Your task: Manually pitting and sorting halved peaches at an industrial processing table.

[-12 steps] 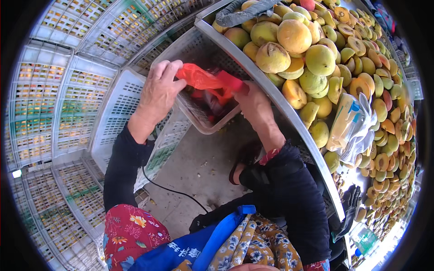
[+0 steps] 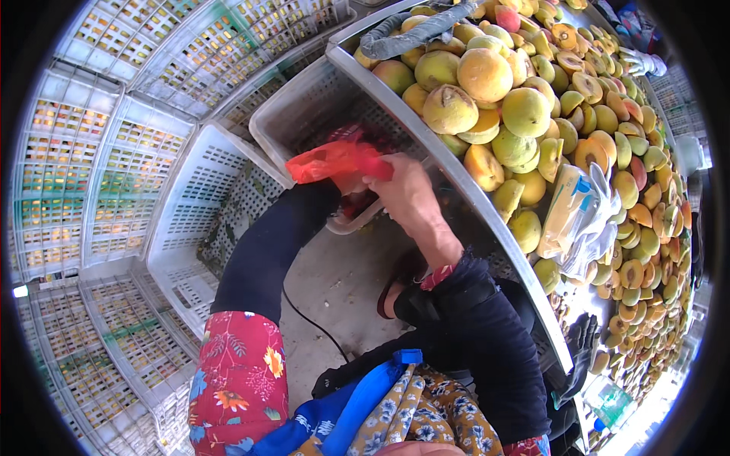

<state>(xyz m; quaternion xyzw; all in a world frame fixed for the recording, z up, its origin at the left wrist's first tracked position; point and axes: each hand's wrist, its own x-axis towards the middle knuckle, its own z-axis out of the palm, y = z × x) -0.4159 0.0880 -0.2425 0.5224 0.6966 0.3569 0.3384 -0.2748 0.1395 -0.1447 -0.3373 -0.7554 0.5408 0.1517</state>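
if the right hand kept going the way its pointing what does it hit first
Most likely the red plastic bag that the right hand already grips, then the white slatted crate behind it; depth is hard to judge.

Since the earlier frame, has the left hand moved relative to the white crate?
Yes. The left hand, earlier on top of the red bag, has slid in under it toward the white crate, leaving only the dark sleeve visible.

Both forearms wear long, dark navy cloth sleeves. Over the left upper arm lies red fabric printed with flowers. The right cuff shows a red-patterned edge. A blue strap crosses floral beige clothing.
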